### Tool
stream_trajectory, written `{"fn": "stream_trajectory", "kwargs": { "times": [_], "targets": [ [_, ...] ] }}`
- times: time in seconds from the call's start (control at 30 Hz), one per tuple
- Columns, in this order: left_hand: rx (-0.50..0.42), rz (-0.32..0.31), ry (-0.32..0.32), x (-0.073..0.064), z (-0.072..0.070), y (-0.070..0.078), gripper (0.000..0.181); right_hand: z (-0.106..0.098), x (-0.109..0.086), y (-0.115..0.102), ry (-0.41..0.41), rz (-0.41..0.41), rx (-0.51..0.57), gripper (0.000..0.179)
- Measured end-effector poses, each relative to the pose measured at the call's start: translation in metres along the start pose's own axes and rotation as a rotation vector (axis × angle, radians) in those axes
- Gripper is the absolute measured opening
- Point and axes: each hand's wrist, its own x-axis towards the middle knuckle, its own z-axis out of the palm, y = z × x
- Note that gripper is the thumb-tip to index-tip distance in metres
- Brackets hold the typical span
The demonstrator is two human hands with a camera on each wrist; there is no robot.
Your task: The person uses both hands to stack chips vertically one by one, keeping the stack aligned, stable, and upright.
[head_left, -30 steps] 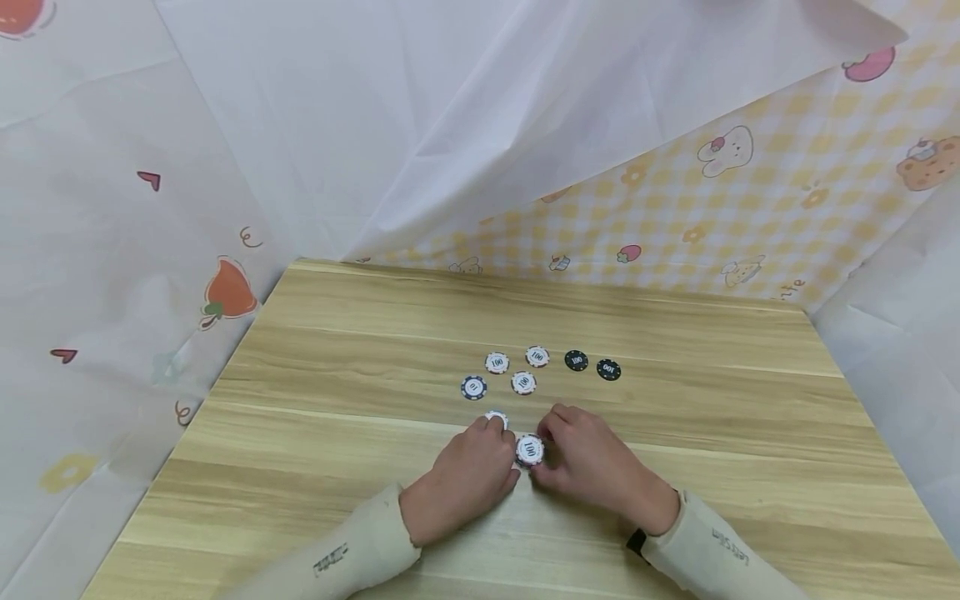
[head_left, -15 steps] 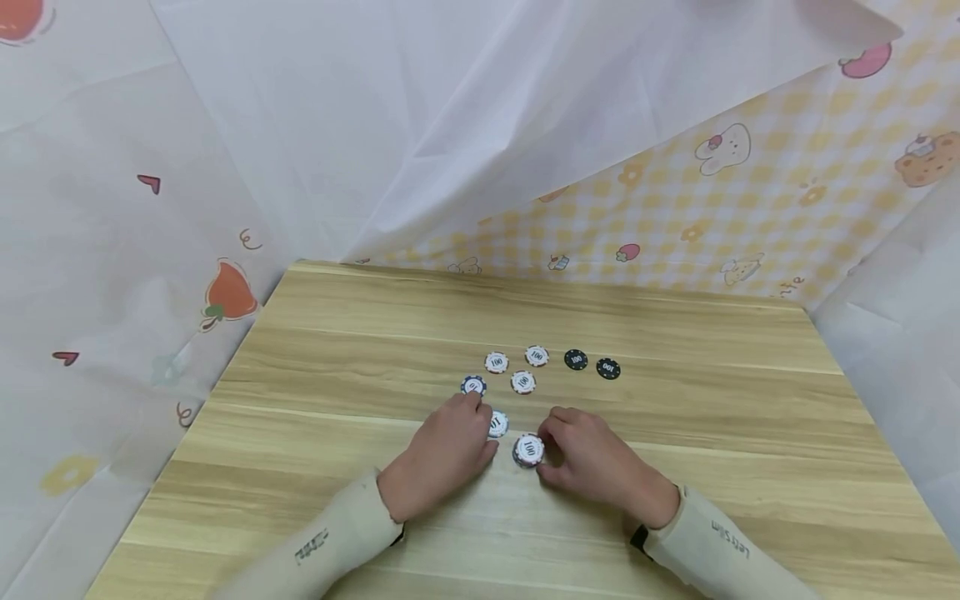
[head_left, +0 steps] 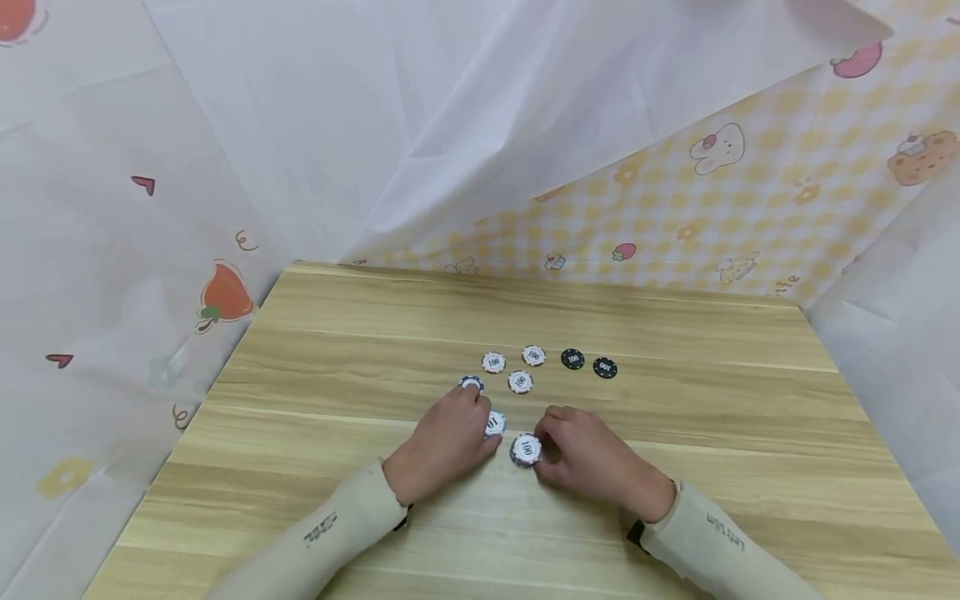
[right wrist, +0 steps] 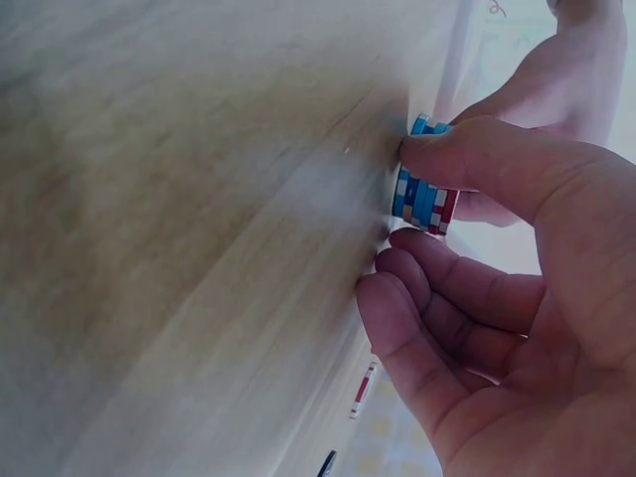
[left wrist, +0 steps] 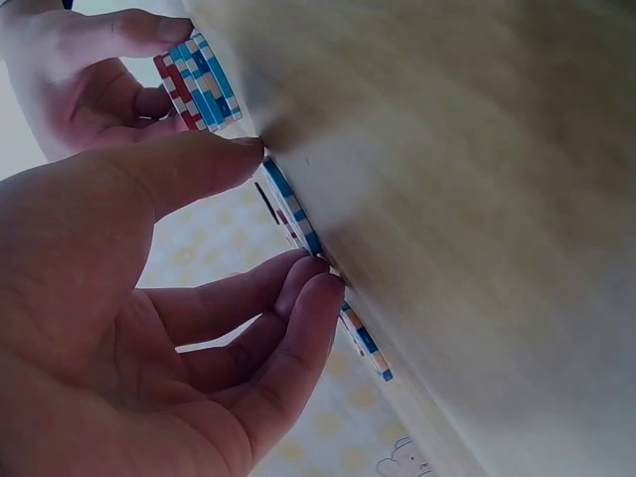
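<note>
A short stack of poker chips (head_left: pixel 527 450), topped by a white chip marked 100, stands on the wooden table. My right hand (head_left: pixel 588 458) holds it from the right, thumb and fingertips around its edge; blue and red rims show in the right wrist view. To the left, my left hand (head_left: pixel 442 442) has its thumb and fingertips at opposite edges of a light blue-and-white poker chip (head_left: pixel 495 423) marked 10. That chip lies flat, its rim (left wrist: pixel 289 204) visible between thumb and fingers in the left wrist view. The left fingers partly hide a dark blue chip (head_left: pixel 471 382) just beyond.
Farther back lie white chips marked 100 (head_left: pixel 493 362), singly and spaced apart. To their right are two black chips (head_left: pixel 572 359). The wooden table (head_left: pixel 675 333) ends at a hanging yellow-checked cloth (head_left: pixel 660 208) behind and white sheets at the sides.
My left hand has withdrawn leftward from the stack, then shifted slightly back right around the light blue chip. The right hand stays at the stack. The head view has drifted slightly.
</note>
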Motion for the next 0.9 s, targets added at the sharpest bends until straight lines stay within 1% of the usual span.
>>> {"fn": "stream_trajectory", "kwargs": {
  "times": [0.1, 0.2, 0.47, 0.63, 0.73, 0.9],
  "targets": [
    [-0.009, 0.0, 0.011, 0.002, 0.001, -0.001, 0.041, -0.001, 0.001, 0.0, -0.009, 0.006, 0.011, 0.025],
    [-0.023, -0.007, 0.007, 0.005, 0.001, -0.002, 0.038, -0.001, 0.002, 0.0, -0.01, 0.007, 0.01, 0.024],
    [-0.034, -0.025, -0.05, 0.012, -0.003, 0.0, 0.033, 0.002, 0.002, 0.001, -0.003, 0.01, 0.009, 0.021],
    [-0.031, -0.032, -0.073, 0.013, -0.004, 0.0, 0.033, 0.002, 0.002, 0.002, -0.01, 0.014, 0.024, 0.02],
    [-0.04, -0.032, -0.075, 0.013, -0.003, -0.001, 0.03, 0.002, 0.002, 0.002, -0.014, 0.014, 0.033, 0.019],
    [-0.053, -0.027, -0.059, 0.012, -0.001, -0.003, 0.029, 0.001, 0.002, 0.002, -0.01, 0.01, 0.029, 0.018]
  ]
}}
